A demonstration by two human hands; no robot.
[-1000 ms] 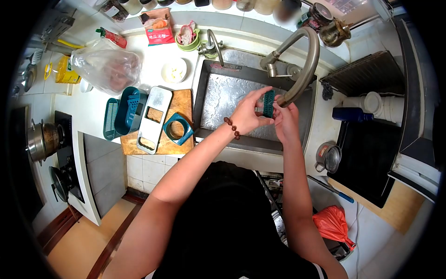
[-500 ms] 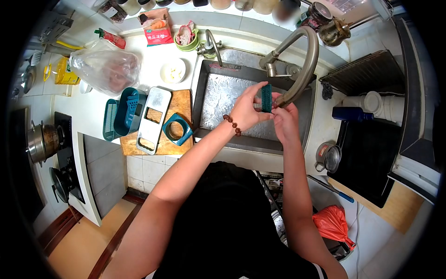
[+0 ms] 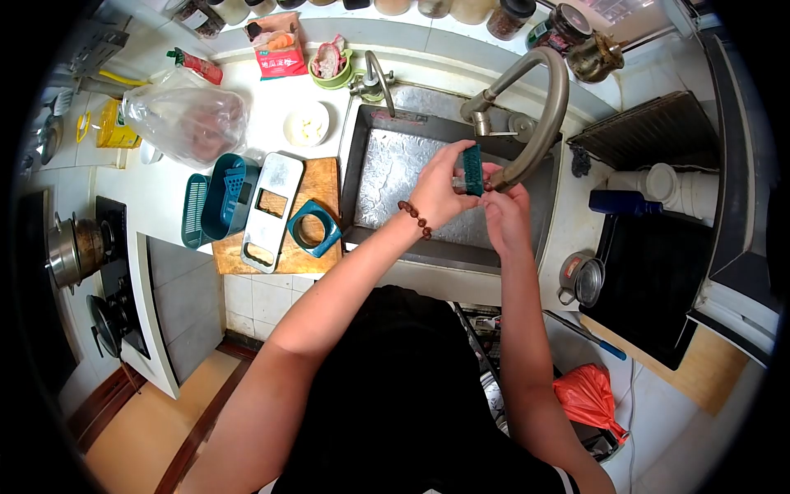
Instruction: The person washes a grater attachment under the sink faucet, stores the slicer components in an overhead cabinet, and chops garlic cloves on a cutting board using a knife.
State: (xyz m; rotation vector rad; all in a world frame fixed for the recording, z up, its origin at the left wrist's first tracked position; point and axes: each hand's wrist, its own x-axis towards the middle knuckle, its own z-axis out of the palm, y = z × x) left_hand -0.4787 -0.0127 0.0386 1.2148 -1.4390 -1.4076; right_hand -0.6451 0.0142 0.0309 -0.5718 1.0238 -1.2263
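Over the sink (image 3: pixel 395 177), my left hand (image 3: pixel 443 191) grips a small teal rectangular grater insert (image 3: pixel 472 171) by its edges, thumb below and fingers above. Its ridged face is turned toward the faucet. My right hand (image 3: pixel 507 216) has its fingers closed around the end of the curved faucet spout (image 3: pixel 535 144), just right of the insert. Part of those fingers is hidden behind the spout. To the left, a white grater frame (image 3: pixel 275 202) and a teal ring-shaped holder (image 3: pixel 334 233) lie on a wooden cutting board (image 3: pixel 317 177).
Left of the board stands a teal container (image 3: pixel 220 206) with a strainer basket (image 3: pixel 195 216). Behind are a white bowl (image 3: pixel 298 132), a plastic bag of meat (image 3: pixel 193 123) and a second small tap (image 3: pixel 377 78). A metal cup (image 3: pixel 586 280) stands right of the sink.
My left hand has tilted the insert slightly, so more of its ridged face and clear side shows. The right hand stays almost where it was. The sink floor shows fewer ripples.
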